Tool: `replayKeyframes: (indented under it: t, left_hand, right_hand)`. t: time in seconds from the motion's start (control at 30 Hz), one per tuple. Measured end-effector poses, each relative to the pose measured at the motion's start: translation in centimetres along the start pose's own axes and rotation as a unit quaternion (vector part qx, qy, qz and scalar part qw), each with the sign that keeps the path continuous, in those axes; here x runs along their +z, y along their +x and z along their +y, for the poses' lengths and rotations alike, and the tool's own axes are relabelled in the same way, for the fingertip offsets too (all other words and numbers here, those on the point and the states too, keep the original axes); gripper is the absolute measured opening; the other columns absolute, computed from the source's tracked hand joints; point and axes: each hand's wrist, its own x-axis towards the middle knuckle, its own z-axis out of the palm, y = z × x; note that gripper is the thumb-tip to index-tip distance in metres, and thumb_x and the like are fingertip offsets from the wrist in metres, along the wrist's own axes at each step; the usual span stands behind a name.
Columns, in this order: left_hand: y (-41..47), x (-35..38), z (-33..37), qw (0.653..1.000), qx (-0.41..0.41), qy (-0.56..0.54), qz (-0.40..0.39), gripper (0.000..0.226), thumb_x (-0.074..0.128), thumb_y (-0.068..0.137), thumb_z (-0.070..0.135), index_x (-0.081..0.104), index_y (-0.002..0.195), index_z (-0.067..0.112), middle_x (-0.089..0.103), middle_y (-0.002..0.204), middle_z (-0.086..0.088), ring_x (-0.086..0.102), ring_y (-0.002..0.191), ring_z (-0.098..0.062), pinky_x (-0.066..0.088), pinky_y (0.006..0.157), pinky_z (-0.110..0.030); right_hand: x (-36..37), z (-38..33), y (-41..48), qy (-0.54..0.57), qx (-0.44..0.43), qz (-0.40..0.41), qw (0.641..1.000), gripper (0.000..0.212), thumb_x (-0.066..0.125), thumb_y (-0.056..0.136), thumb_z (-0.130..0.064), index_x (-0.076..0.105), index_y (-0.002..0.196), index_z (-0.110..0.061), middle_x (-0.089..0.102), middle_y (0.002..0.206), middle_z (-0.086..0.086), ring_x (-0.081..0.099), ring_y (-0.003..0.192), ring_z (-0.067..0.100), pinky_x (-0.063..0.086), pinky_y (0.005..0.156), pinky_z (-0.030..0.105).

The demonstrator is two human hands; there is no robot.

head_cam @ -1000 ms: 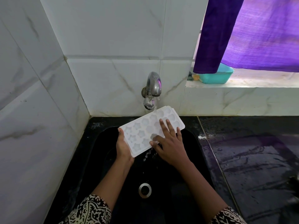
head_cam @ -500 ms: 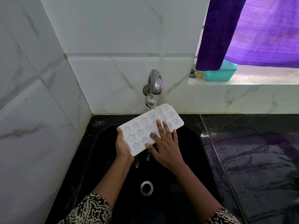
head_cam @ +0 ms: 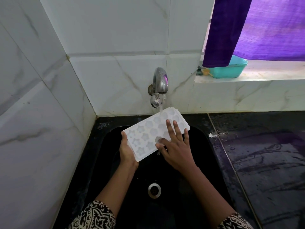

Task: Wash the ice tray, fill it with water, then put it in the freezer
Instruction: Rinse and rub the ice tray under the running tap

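Nearest the person, straight out from the tap (head_cam: 160, 83) and well short of it, the drain (head_cam: 154, 190) sits in the floor of the black sink (head_cam: 208, 164). Between the drain and the tap, the white ice tray (head_cam: 146, 136) is held above the basin. It is tilted, with its far end up under the spout and its near end lower. The left hand (head_cam: 127, 151) clasps that near end, thumb over the rim and fingers out of sight beneath. The right hand (head_cam: 178, 151) lies flat on the moulded face, fingers (head_cam: 170, 129) straight and spread, gripping nothing. The water stream (head_cam: 162, 105) from the tap lands on the far corner of the tray and drips off the low edge. This looks like the washing step, with filling and freezing yet to do. To do it well, the flat fingers should probably work into each star and round cup in turn rather than skim over the ridges. The tray could also slide along under the tap so that every row gets flushed. The tilt helps dirty water drain away, and the left hand's hold needs to be firm, since wet plastic is likely slippery. Beyond the tap and to its right, a teal tub (head_cam: 231, 71) rests on the ledge under a purple curtain (head_cam: 239, 30).
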Motion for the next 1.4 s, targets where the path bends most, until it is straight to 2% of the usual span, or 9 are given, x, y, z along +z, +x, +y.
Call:
replayKeyframes:
  t: [0.07, 0.3, 0.5, 0.6, 0.73, 0.87, 1.1, 1.3, 1.4]
  left_hand:
    - [-0.1, 0.3, -0.1, 1.000, -0.003, -0.005, -0.002, 0.070, 0.030, 0.093, 0.064, 0.057, 0.125, 0.008, 0.065, 0.118, -0.017, 0.062, 0.108, -0.036, 0.047, 0.095, -0.050]
    - [0.1, 0.0, 0.4, 1.000, -0.008, 0.015, -0.008, 0.068, 0.029, 0.093, 0.063, 0.058, 0.122, 0.009, 0.067, 0.115, -0.015, 0.066, 0.100, -0.032, 0.053, 0.079, -0.042]
    - [-0.4, 0.2, 0.2, 1.000, -0.018, 0.008, -0.011, 0.065, 0.030, 0.093, 0.063, 0.061, 0.116, 0.011, 0.068, 0.113, -0.015, 0.065, 0.101, -0.034, 0.052, 0.083, -0.045]
    - [-0.7, 0.6, 0.5, 1.000, -0.020, 0.009, -0.022, 0.063, 0.028, 0.094, 0.062, 0.063, 0.110, 0.011, 0.071, 0.104, -0.012, 0.068, 0.093, -0.031, 0.052, 0.079, -0.043]
    - [-0.7, 0.6, 0.8, 1.000, -0.020, 0.009, -0.019, 0.064, 0.028, 0.094, 0.062, 0.062, 0.111, 0.011, 0.068, 0.110, -0.014, 0.065, 0.099, -0.032, 0.051, 0.086, -0.043]
    - [-0.9, 0.6, 1.2, 0.999, -0.023, 0.007, -0.024, 0.065, 0.028, 0.094, 0.062, 0.061, 0.113, 0.009, 0.068, 0.109, -0.016, 0.064, 0.100, -0.035, 0.051, 0.087, -0.045]
    - [-1.6, 1.1, 0.5, 0.999, -0.037, 0.000, -0.015, 0.072, 0.030, 0.092, 0.065, 0.056, 0.126, 0.008, 0.065, 0.119, -0.019, 0.062, 0.107, -0.038, 0.050, 0.088, -0.050]
    - [-1.8, 2.4, 0.2, 1.000, -0.013, -0.011, -0.013, 0.068, 0.029, 0.093, 0.063, 0.058, 0.122, 0.008, 0.065, 0.117, -0.018, 0.062, 0.106, -0.037, 0.049, 0.091, -0.049]
    - [-2.1, 2.7, 0.0, 1.000, -0.003, -0.014, -0.009, 0.067, 0.029, 0.094, 0.062, 0.059, 0.120, 0.008, 0.068, 0.111, -0.015, 0.064, 0.101, -0.034, 0.051, 0.085, -0.045]
  right_hand:
    - [0.0, -0.7, 0.3, 0.004, 0.016, 0.026, 1.000, 0.065, 0.011, 0.092, -0.067, 0.065, 0.099, -0.031, 0.000, 0.160, -0.001, -0.011, 0.146, 0.016, -0.011, 0.115, 0.047]
    - [-0.5, -1.0, -0.5, 0.029, -0.004, -0.072, 0.997, 0.068, 0.012, 0.087, -0.071, 0.055, 0.121, -0.031, -0.025, 0.154, -0.009, -0.032, 0.139, 0.010, -0.017, 0.114, 0.046]
    - [-0.1, -0.4, -0.5, -0.040, 0.007, 0.041, 0.998, 0.056, 0.017, 0.096, -0.060, 0.065, 0.087, -0.032, 0.009, 0.160, 0.004, 0.000, 0.148, 0.021, 0.001, 0.114, 0.053]
    - [0.4, -1.9, -0.3, -0.041, 0.022, 0.062, 0.997, 0.055, 0.023, 0.093, -0.062, 0.064, 0.089, -0.026, 0.011, 0.159, 0.004, 0.002, 0.147, 0.020, 0.003, 0.113, 0.053]
    - [-0.5, -3.4, 0.2, 0.014, 0.028, -0.007, 0.999, 0.078, 0.007, 0.086, -0.071, 0.061, 0.104, -0.018, -0.017, 0.157, -0.005, -0.025, 0.142, 0.010, -0.017, 0.113, 0.044]
    - [-2.0, -2.5, 0.0, 0.057, 0.016, -0.081, 0.995, 0.078, 0.006, 0.082, -0.075, 0.057, 0.116, -0.026, -0.033, 0.150, -0.012, -0.037, 0.136, 0.008, -0.021, 0.112, 0.043]
    - [-3.6, 0.7, -0.1, -0.011, -0.051, -0.085, 0.995, 0.060, 0.017, 0.087, -0.069, 0.060, 0.113, -0.037, -0.022, 0.156, -0.006, -0.030, 0.141, 0.012, -0.019, 0.112, 0.046]
    - [-3.1, 1.8, 0.0, -0.062, -0.063, -0.021, 0.996, 0.052, 0.025, 0.090, -0.066, 0.060, 0.116, -0.037, 0.001, 0.160, 0.001, -0.007, 0.147, 0.019, -0.001, 0.113, 0.053]
    - [-2.9, 1.0, -0.9, -0.027, -0.028, -0.023, 0.999, 0.058, 0.020, 0.089, -0.065, 0.058, 0.116, -0.032, -0.009, 0.159, -0.004, -0.019, 0.144, 0.014, -0.012, 0.114, 0.048]
